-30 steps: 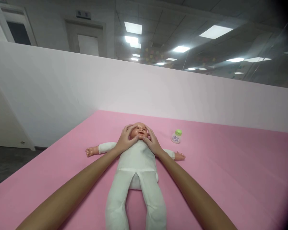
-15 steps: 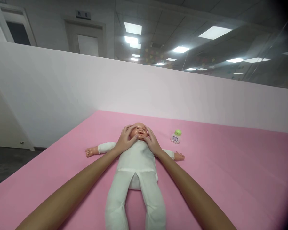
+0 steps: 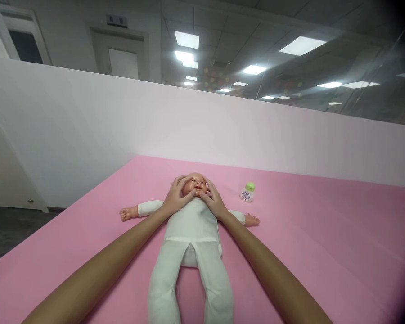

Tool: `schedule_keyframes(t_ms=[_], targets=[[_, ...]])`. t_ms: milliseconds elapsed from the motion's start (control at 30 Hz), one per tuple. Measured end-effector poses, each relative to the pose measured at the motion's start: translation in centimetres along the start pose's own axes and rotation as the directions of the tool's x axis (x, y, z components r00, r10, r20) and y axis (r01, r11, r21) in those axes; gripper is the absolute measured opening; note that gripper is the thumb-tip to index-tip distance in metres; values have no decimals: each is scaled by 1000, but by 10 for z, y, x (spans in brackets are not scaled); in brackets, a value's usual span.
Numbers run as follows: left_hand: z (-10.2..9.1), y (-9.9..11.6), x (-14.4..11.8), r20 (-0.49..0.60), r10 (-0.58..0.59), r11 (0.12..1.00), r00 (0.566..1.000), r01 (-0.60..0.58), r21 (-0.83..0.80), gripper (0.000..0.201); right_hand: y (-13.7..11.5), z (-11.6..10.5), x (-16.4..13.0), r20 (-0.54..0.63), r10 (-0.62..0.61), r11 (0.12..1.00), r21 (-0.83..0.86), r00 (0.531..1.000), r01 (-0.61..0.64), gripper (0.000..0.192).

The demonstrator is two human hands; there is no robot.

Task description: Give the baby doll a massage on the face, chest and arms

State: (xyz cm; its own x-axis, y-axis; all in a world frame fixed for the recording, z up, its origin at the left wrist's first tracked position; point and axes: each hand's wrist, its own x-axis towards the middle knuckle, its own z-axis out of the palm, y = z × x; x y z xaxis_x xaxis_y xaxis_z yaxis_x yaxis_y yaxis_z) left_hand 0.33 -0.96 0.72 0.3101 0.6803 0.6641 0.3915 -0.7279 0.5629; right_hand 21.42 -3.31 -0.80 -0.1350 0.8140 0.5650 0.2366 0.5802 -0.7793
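Both hands cup the head of a baby doll that lies on its back on a pink mat. Left hand rests against one side of the doll's face, fingers spread and curved over the cheek and temple, the thumb near the chin; right hand mirrors it on the other side, fingers bent around the cheek. Neither hand is clenched: each lies loosely open against the head, pressing on it rather than lifting it.

The doll wears a white one-piece suit, its arms spread sideways with small bare hands showing, its legs stretched toward the viewer. The head is bald, the face turned up. It lies near the middle of the mat, head toward the white wall.

Compared with half a second ago, almost nothing differs: the hands hold the same places on the face, and the doll has not shifted.

Both forearms reach forward in a narrow V, bare, wrists straight. A small white bottle with a green cap stands on the mat to the right of the head, apart from the hands
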Motion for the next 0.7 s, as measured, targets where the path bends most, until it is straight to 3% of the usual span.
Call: schedule_keyframes(t_ms=[367, 700], targets=[[0, -1, 0, -6, 26, 1000, 1000, -26, -2, 45, 1, 0, 0, -2, 16, 1000, -12, 1000, -16, 64], [1, -2, 0, -2, -13, 1000, 1000, 13, -10, 54, -3, 0, 0, -3, 6, 1000, 2, 1000, -6, 66]])
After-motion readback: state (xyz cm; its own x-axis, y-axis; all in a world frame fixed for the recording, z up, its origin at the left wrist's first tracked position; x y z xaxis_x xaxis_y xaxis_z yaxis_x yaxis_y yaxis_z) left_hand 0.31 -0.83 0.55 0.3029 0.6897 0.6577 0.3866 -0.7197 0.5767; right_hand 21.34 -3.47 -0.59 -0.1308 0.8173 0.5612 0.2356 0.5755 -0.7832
